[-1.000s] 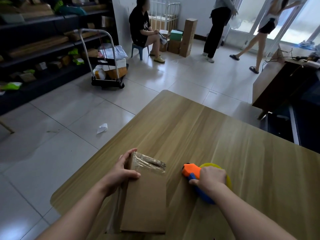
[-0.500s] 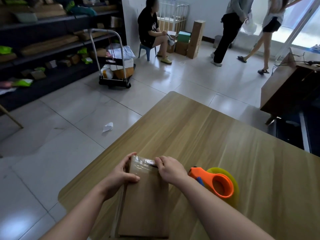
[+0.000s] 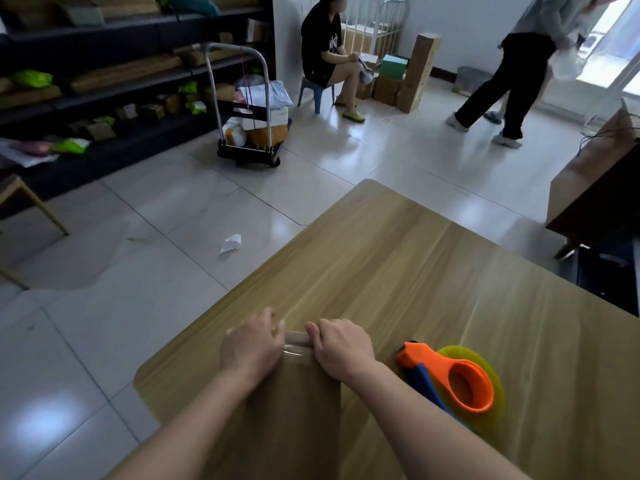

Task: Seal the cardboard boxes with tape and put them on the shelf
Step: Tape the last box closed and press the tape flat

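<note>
Both hands clamp over the far end of the box, smoothing the tape down.

The left hand (image 3: 252,348) and right hand (image 3: 341,351) now sit side by side on the far edge of the cardboard box (image 3: 298,410), fingers curled over its end. Only a shiny strip of clear tape (image 3: 296,342) shows between them, where half a second ago the whole patch was in plain sight. The box lies flat on the near corner of the wooden table (image 3: 415,271), where it was. The orange tape dispenser (image 3: 453,379), gripped by the right hand a second ago, lies on the table just right of the box with no hand on it.
</note>
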Motion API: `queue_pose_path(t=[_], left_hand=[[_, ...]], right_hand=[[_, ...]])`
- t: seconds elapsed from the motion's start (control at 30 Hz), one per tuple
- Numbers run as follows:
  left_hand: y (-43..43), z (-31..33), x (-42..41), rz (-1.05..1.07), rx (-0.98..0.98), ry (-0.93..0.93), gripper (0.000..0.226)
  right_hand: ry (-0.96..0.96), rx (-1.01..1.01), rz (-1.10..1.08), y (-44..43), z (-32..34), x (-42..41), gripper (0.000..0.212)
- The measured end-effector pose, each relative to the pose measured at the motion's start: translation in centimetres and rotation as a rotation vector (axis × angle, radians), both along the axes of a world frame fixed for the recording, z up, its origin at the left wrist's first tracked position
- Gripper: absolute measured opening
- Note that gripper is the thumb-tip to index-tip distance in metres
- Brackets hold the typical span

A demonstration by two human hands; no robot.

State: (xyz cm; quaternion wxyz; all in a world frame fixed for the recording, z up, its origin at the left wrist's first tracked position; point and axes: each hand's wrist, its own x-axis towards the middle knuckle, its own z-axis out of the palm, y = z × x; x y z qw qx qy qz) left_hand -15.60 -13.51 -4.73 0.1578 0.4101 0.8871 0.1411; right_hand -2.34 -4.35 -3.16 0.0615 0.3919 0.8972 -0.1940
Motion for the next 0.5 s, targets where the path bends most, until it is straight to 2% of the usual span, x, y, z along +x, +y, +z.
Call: queue_pose_path(t=[0.07,0.13,0.27,0.37,0.5], left_hand=[[0.7,0.3,0.8,-0.216,-0.003,0.159,0.051],[1.1,0.2,1.3,-0.349,-0.012,0.171,0.070],[1.5,-0.4,1.5,-0.359,-0.060,0.178,0.085],[1.6,-0.4,1.5,-0.363,-0.108,0.209,0.089],[1.7,-0.3,1.4,-0.377,-0.134,0.207,0.090]], right_hand=[[0.004,-0.026,-0.012,0.0,-0.2,-0.4,0.055],[0.019,-0.066,-0.038,-0.1,-0.7,-0.7,0.055],[0.052,0.029,-0.061,-0.7,-1.4,-0.9,0.052],[0.045,0.119,-0.055,-0.9,-1.6,-0.9,0.052],[0.048,0.121,-0.033,-0.9,-1.6,-0.9,0.051]])
